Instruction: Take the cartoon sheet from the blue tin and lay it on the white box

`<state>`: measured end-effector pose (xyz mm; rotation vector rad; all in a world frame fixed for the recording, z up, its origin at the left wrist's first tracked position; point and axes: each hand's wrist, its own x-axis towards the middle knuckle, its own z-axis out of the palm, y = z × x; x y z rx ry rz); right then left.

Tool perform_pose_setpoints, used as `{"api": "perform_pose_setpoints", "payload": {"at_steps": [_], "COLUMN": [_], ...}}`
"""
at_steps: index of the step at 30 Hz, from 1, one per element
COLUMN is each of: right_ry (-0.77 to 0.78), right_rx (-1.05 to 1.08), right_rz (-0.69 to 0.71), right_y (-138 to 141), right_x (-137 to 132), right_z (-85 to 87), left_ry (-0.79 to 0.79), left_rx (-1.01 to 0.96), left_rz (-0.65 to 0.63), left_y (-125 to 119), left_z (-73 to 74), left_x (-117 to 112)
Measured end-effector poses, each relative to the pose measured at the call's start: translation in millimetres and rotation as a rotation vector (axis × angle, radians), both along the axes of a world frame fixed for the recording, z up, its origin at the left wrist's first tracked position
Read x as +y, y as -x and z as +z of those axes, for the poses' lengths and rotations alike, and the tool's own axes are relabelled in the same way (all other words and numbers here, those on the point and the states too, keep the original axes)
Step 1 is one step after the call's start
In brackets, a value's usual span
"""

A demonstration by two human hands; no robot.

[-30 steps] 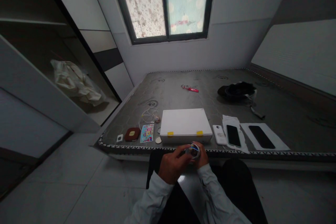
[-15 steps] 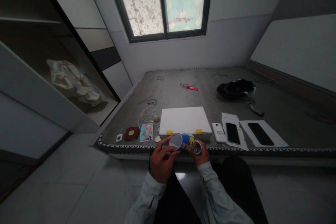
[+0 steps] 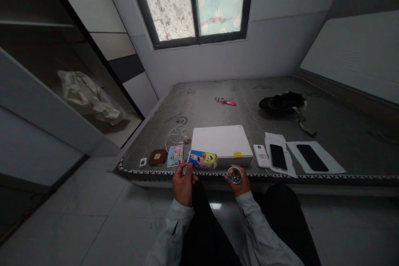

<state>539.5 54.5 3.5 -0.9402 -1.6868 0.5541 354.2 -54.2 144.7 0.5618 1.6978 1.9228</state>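
My left hand (image 3: 183, 183) is closed on the rim end of a blue and yellow paper cup (image 3: 202, 159) printed with cartoon figures. The cup lies sideways in the air, in front of the white box (image 3: 222, 140). In my right hand (image 3: 241, 183) is a second paper cup (image 3: 235, 175), its mouth tilted up toward me. Small colourful bits show inside it, too small to name. The two cups are apart. Both hands are above the near edge of the mattress (image 3: 205, 110).
Left of the box lie a colourful card (image 3: 175, 156), a brown case (image 3: 157, 157), a small white square item (image 3: 143, 162) and a white cable (image 3: 178, 134). To the right are a white phone (image 3: 262, 156), dark phones (image 3: 278, 156) on paper, and a black cap (image 3: 282, 104).
My left hand has moved left with its cup, away from the other cup, and turned it so its printed side faces me. My right hand has hardly moved.
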Motion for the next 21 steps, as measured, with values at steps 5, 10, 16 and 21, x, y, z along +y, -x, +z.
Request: {"api": "perform_pose_setpoints", "payload": {"at_steps": [5, 10, 16, 21], "right_ry": [-0.07, -0.097, -0.107, -0.125], "right_rx": [0.0, 0.004, -0.04, -0.025], "right_rz": [0.04, 0.049, 0.032, 0.043], "right_y": [0, 0, -3, -4], "right_x": [-5, -5, 2, 5], "right_z": [8.6, 11.3, 0.7, -4.3], "left_ry": [0.009, 0.032, 0.04, 0.043], "left_rx": [-0.014, 0.004, -0.013, -0.005], "left_rz": [0.038, 0.044, 0.046, 0.046], "left_y": [5, 6, 7, 8], "left_z": [-14.3, -21.3, -25.2, -25.1], "left_x": [1, 0, 0, 0]}}
